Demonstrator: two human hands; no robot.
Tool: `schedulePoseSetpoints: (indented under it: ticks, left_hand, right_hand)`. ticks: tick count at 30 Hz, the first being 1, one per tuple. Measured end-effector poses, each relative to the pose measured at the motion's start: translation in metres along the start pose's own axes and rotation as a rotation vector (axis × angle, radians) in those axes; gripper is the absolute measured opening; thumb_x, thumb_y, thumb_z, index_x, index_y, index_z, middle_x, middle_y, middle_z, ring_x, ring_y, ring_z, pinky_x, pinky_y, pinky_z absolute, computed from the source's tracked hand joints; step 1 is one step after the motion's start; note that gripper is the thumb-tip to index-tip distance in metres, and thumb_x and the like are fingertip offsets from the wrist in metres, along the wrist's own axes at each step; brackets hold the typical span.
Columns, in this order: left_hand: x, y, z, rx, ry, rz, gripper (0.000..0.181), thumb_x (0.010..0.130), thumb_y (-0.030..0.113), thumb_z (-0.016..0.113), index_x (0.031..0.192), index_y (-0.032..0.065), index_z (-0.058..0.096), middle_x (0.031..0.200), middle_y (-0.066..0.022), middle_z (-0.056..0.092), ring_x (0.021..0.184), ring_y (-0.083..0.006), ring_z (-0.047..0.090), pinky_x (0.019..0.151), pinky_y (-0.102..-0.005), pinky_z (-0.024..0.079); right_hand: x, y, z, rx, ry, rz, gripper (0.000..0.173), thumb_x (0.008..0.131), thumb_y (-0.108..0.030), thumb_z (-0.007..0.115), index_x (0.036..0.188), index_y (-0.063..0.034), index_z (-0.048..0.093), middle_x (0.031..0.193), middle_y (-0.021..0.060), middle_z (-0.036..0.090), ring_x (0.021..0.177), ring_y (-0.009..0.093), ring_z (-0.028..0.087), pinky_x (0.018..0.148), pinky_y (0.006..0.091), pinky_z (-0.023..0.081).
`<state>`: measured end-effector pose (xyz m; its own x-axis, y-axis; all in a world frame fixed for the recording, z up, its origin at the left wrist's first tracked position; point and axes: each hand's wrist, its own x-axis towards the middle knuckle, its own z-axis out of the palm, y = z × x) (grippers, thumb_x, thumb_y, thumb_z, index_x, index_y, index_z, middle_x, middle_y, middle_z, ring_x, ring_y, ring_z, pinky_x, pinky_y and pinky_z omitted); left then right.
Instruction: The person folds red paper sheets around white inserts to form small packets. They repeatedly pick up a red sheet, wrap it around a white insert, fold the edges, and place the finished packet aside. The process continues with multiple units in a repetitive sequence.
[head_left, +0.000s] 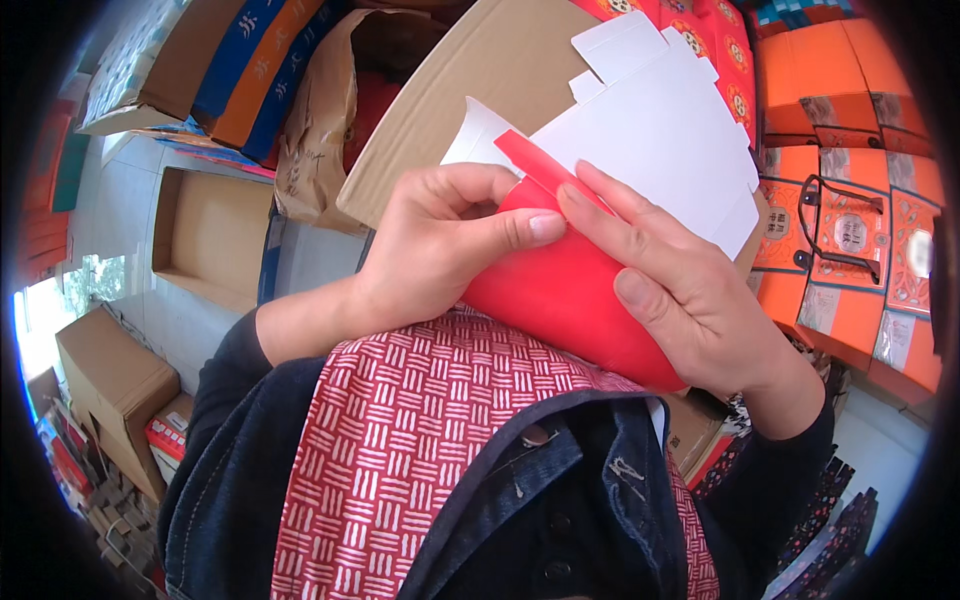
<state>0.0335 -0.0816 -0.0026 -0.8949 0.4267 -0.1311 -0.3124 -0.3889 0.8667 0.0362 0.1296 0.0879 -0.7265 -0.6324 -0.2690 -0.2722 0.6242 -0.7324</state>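
A piece of red card (555, 300), bent into a curve, is held in both hands against the front of a patterned apron (405, 420). Along its far edge a narrow red flap (529, 156) stands folded up. My left hand (435, 247) pinches that edge, its thumb lying on the red face and its fingers partly hidden behind. Flat along the flap and the card's right side lies my right hand (682, 292), thumb on the red face. A curled white flap (480, 131) shows behind my left fingers; whether it belongs to the red card I cannot tell.
Beyond my hands, flat die-cut white card blanks (660, 127) lie on a brown cardboard sheet (480, 82). Orange gift boxes (840, 225), some with handles, are stacked right. Left are a torn brown paper bag (315, 150), an open carton (214, 236) and a closed carton (120, 390).
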Motion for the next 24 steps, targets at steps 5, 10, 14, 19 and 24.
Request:
schedulePoseSetpoints:
  ticks: [5,10,14,19,24]
  left_hand:
    - [0.004,0.005,0.004,0.059,-0.001,0.057,0.021,0.086,0.019,0.07,0.089,-0.0018,0.069,0.078,-0.0086,0.068,0.066,-0.0093,0.063,0.06,-0.0206,0.052]
    - [0.004,0.006,0.003,0.093,0.001,-0.015,0.023,0.087,0.02,0.069,0.09,-0.0028,0.068,0.078,-0.0091,0.068,0.066,-0.0095,0.063,0.059,-0.0205,0.052]
    - [0.003,0.007,0.005,0.048,0.023,-0.093,0.022,0.087,0.019,0.069,0.09,-0.003,0.068,0.078,-0.0092,0.068,0.065,-0.0091,0.063,0.059,-0.0204,0.052]
    - [0.002,0.008,0.007,0.083,0.035,-0.038,0.021,0.086,0.018,0.069,0.089,-0.0029,0.068,0.076,-0.0081,0.068,0.063,-0.0079,0.061,0.057,-0.0199,0.051]
    - [0.003,0.005,0.003,0.127,0.033,-0.065,0.021,0.086,0.018,0.069,0.088,-0.0029,0.068,0.075,-0.0076,0.067,0.064,-0.0075,0.061,0.057,-0.0196,0.05]
  right_hand:
    - [-0.007,0.001,-0.002,0.388,0.086,0.105,0.049,0.099,-0.029,0.041,0.139,-0.0011,0.042,0.144,0.0203,0.038,0.131,0.03,0.041,0.106,0.0348,0.034]
    - [-0.008,0.006,-0.004,0.147,0.029,-0.006,0.045,0.096,-0.015,0.043,0.137,0.0024,0.043,0.141,0.0201,0.043,0.131,0.031,0.042,0.107,0.0355,0.033]
    - [-0.009,0.004,0.002,-0.048,0.048,-0.031,0.043,0.095,-0.009,0.043,0.136,0.0034,0.043,0.14,0.021,0.044,0.13,0.032,0.044,0.106,0.0358,0.035]
    - [-0.004,-0.002,0.005,-0.188,0.097,-0.019,0.043,0.094,-0.006,0.043,0.136,0.0038,0.042,0.139,0.0213,0.045,0.128,0.032,0.045,0.105,0.0358,0.036]
    - [-0.004,-0.003,0.006,-0.267,0.093,-0.066,0.044,0.092,-0.004,0.045,0.136,0.0028,0.043,0.138,0.0212,0.046,0.124,0.034,0.049,0.103,0.0371,0.038]
